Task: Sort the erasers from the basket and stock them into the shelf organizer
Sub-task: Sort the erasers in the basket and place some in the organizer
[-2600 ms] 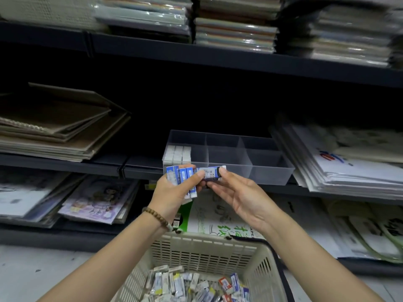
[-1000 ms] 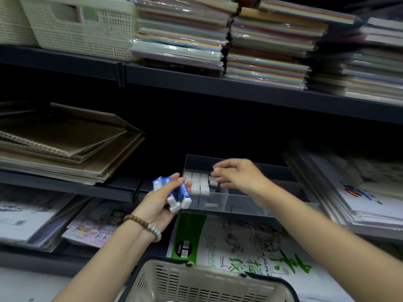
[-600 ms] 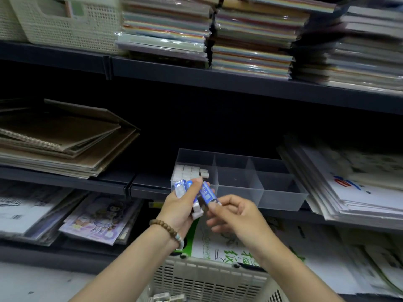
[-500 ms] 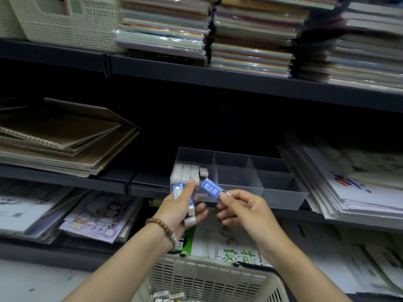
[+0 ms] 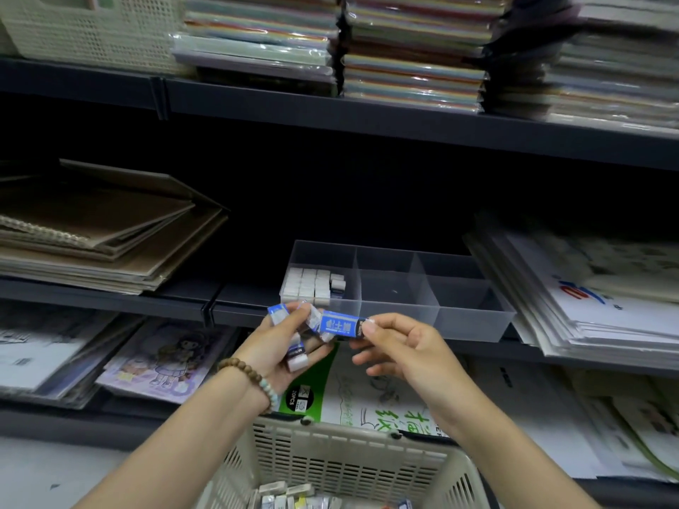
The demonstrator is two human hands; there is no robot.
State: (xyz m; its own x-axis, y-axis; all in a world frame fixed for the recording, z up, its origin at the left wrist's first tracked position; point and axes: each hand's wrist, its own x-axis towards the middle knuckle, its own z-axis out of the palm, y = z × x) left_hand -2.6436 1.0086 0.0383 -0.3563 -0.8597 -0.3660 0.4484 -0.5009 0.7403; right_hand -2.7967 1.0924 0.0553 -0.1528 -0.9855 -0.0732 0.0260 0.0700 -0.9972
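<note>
Levelled out since half a second ago, the blue-sleeved eraser (image 5: 340, 325) now lies nearly flat where it was slanted, and its left end sits closer to the left hand (image 5: 279, 350) than it did. The right hand (image 5: 404, 350) pinches this eraser by its right end between thumb and forefinger, with the other fingers curled loosely beneath. The left hand is curled around a small bunch of erasers (image 5: 278, 312), thumb on top (how many it grips I cannot tell, since the fingers cover most of them), and a beaded bracelet (image 5: 253, 376) circles that wrist. Both hands hang in front of the clear organizer (image 5: 470, 321), just below its front wall and not touching it. The organizer stands on the dark shelf (image 5: 147, 299), and in its left-hand compartment a block of stocked erasers (image 5: 312, 288) stands on end in tight rows against the front wall. Below the forearms is the beige slotted basket (image 5: 341, 461), with loose erasers (image 5: 290, 499) lying on its floor at the bottom edge of the view. To the left of the organizer on the same shelf lies a stack of brown sketchbooks (image 5: 110, 229), and a green-and-white paper pack (image 5: 367, 398) lies on the shelf beneath, behind the basket.
</note>
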